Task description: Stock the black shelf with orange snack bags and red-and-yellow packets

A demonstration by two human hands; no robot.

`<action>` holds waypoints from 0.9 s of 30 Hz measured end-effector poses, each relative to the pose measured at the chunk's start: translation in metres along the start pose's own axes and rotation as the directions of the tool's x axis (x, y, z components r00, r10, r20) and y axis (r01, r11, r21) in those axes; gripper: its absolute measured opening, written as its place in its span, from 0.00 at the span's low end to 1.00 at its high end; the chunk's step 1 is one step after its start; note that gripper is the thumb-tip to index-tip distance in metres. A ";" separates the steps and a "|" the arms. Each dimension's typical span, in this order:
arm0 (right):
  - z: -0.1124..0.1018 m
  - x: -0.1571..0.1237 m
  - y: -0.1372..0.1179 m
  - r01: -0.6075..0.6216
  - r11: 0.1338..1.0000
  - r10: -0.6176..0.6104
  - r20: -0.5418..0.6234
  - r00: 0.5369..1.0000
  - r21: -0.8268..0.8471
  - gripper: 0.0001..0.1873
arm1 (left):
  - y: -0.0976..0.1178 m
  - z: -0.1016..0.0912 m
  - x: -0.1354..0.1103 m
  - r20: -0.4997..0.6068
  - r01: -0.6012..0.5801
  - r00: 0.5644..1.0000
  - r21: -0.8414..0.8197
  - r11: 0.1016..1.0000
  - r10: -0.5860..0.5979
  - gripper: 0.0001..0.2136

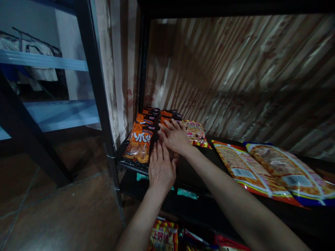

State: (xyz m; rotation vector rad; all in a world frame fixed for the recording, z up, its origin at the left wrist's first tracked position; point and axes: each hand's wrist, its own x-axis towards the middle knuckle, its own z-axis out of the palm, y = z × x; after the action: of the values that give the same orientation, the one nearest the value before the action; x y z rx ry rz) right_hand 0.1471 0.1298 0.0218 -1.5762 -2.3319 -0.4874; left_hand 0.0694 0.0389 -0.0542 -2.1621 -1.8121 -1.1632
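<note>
Orange-and-black snack bags (140, 141) lie in an overlapping row at the left end of a black shelf. My left hand (162, 169) is beside the front bag, its fingers stretched out with nothing seen in them. Farther back, my right hand (175, 136) lies spread over a second row of orange bags (167, 114), which it partly covers. Its fingertips reach toward the gap between the two rows. Just right of that hand is a yellow-and-red snack bag (195, 132), partly hidden behind it. Whether my left palm touches anything underneath cannot be seen.
Two large snack bags (246, 167) (290, 170) lie farther right on the shelf. Small teal packets (187, 193) are on the tier below, and more bags (164, 235) lower down. A curtain (222, 69) hangs behind. A dark-framed rack (98, 69) stands at the left.
</note>
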 end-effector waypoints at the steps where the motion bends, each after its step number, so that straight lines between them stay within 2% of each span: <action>1: 0.000 0.001 0.000 -0.006 1.000 0.006 0.005 1.000 0.001 0.29 | 0.000 0.000 0.000 0.001 0.004 1.000 0.001 1.000 -0.004 0.29; 5: 0.001 0.000 -0.001 -0.010 1.000 0.011 -0.022 1.000 0.012 0.28 | -0.001 0.001 -0.001 -0.027 -0.013 1.000 -0.013 1.000 0.013 0.29; 11: -0.002 -0.015 0.000 0.033 0.999 -0.024 -0.229 0.973 0.032 0.24 | -0.005 0.001 -0.003 -0.094 -0.071 0.993 -0.041 0.997 0.067 0.28; 13: -0.003 -0.022 -0.001 0.046 0.999 -0.039 -0.263 0.964 0.021 0.23 | -0.006 0.001 -0.003 -0.089 -0.064 0.994 -0.031 0.998 0.061 0.28; 18: -0.004 -0.027 -0.003 -0.029 1.000 0.030 -0.241 0.970 0.007 0.25 | -0.004 0.000 -0.004 -0.041 -0.034 0.999 0.005 0.999 0.034 0.28; 27: -0.007 -0.009 0.007 -0.060 0.996 0.068 -0.129 0.989 0.064 0.26 | -0.002 -0.002 -0.003 -0.010 -0.017 1.000 0.009 1.000 0.017 0.28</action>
State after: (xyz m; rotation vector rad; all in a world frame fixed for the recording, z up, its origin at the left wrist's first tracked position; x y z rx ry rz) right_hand 0.1576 0.1217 0.0254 -1.5379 -2.1719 -0.4860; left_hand 0.0668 0.0356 -0.0549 -2.1589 -1.7879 -1.1581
